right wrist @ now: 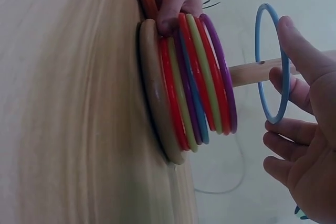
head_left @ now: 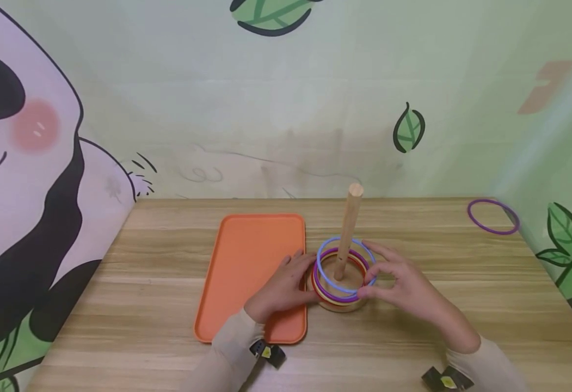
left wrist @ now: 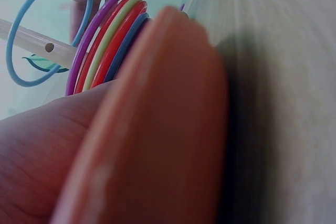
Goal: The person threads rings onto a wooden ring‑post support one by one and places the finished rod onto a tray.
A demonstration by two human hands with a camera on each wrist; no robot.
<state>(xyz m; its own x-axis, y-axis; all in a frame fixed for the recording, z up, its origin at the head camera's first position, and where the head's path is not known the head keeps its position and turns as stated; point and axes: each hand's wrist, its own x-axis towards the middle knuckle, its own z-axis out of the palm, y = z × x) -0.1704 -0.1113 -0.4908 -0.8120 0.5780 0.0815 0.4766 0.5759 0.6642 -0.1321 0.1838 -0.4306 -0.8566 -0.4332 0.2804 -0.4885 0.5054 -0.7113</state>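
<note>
A light blue ring (head_left: 321,251) encircles the wooden peg (head_left: 348,228) above the stack. My right hand (head_left: 403,283) pinches its right side between thumb and fingers, as the right wrist view also shows. Several stacked rings (right wrist: 202,82) in purple, red, green and blue lie around the peg on its round wooden base (right wrist: 157,98). The upper few sit offset from the lower ones. At the left side of the stack, my left hand (head_left: 286,283) rests with fingers spread and thumb tip right at the rings. Part of it lies over the orange tray (head_left: 256,239).
A single purple ring (head_left: 493,216) lies at the far right of the wooden table (head_left: 143,283). The orange tray's edge (left wrist: 157,129) looms blurred in the left wrist view. Behind the table stands a painted wall (head_left: 286,120) with a panda and leaves.
</note>
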